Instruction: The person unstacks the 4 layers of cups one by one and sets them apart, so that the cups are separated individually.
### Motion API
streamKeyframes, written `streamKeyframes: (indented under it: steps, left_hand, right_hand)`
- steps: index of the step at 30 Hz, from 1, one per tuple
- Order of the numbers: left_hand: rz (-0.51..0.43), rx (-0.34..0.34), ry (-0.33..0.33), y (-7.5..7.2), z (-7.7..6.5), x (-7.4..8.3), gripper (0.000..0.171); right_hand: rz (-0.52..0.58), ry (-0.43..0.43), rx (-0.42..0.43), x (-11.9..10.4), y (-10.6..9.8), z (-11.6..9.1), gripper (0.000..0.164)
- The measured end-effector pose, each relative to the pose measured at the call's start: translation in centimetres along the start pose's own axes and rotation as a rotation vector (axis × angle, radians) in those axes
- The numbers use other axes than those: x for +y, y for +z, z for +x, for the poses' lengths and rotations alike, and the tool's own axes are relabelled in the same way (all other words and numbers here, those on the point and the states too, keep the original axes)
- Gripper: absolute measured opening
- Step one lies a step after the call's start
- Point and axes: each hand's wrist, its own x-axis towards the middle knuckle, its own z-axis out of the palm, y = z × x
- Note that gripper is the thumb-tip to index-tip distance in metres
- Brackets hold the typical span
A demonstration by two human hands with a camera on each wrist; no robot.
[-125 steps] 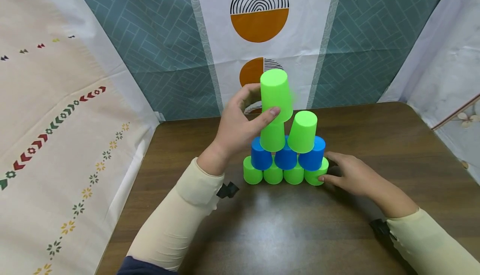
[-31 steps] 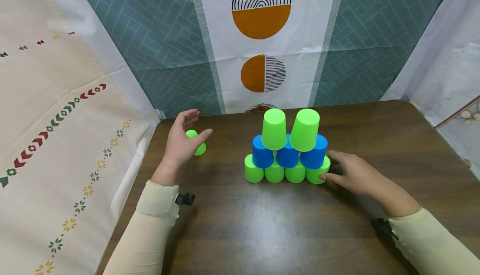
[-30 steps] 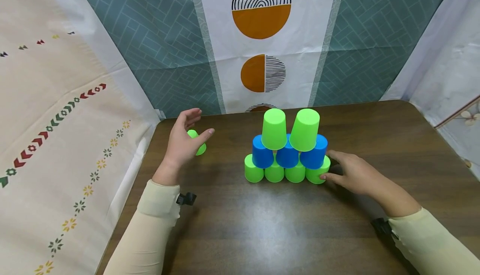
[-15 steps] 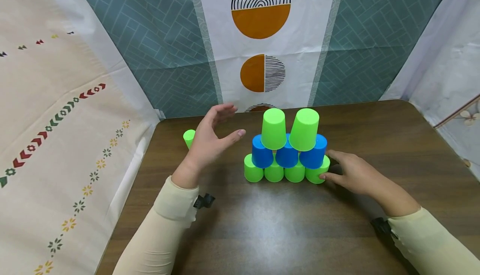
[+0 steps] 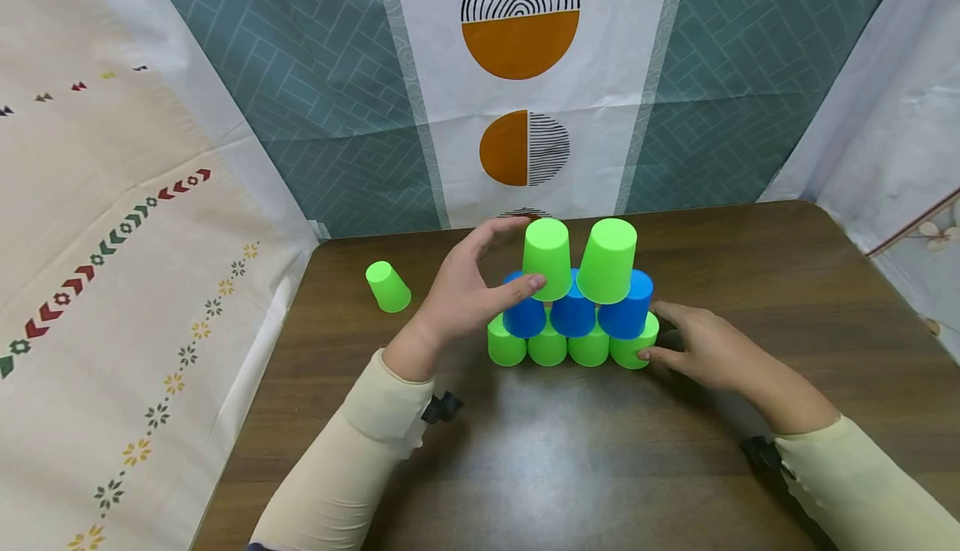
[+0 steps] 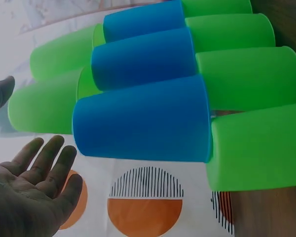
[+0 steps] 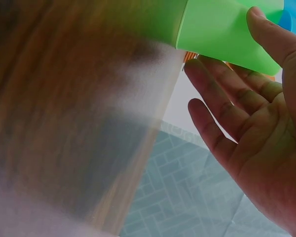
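Upside-down cups stand stacked mid-table in the head view: a bottom row of green cups (image 5: 547,348), blue cups (image 5: 573,315) over it, and two green cups on top. My left hand (image 5: 463,294) is beside the upper left green cup (image 5: 547,255), thumb overlapping its lower edge. In the left wrist view, that hand's fingers (image 6: 52,158) are spread and apart from the blue cup (image 6: 140,121). My right hand (image 5: 705,351) flanks the bottom right green cup (image 5: 628,353), thumb in front and fingers toward its back. The right wrist view shows that green cup (image 7: 222,34) beside loosely extended fingers.
One more green cup (image 5: 388,288) stands alone on the wooden table (image 5: 540,468), left of the stack. Behind the table hangs a patterned cloth (image 5: 525,151). A cream embroidered cloth (image 5: 135,284) borders the left side.
Earlier, my left hand lifted a green cup off the upper left one and left it standing at the left. It has since moved back right to the stack. My right hand stays put.
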Motion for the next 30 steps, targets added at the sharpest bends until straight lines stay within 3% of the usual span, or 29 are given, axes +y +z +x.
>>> streamKeyframes:
  steps: [11, 19, 25, 30]
  left_hand:
    - [-0.002, -0.008, -0.009, 1.3, 0.4, -0.5, 0.063]
    - [0.002, 0.040, 0.005, 1.6, 0.3, -0.7, 0.055]
    - [-0.015, 0.098, -0.021, 0.7, -0.1, -0.5, 0.049]
    - [0.010, 0.164, -0.032, -1.2, -1.0, -0.6, 0.047]
  right_hand:
    - [0.003, -0.017, 0.007, 0.0, 0.1, 0.0, 0.064]
    - [0.008, -0.009, 0.003, -0.2, 0.1, 0.0, 0.063]
    - [0.007, -0.002, 0.001, -0.2, 0.1, -0.1, 0.064]
    - [0.003, 0.005, -0.003, -0.2, 0.0, -0.1, 0.065]
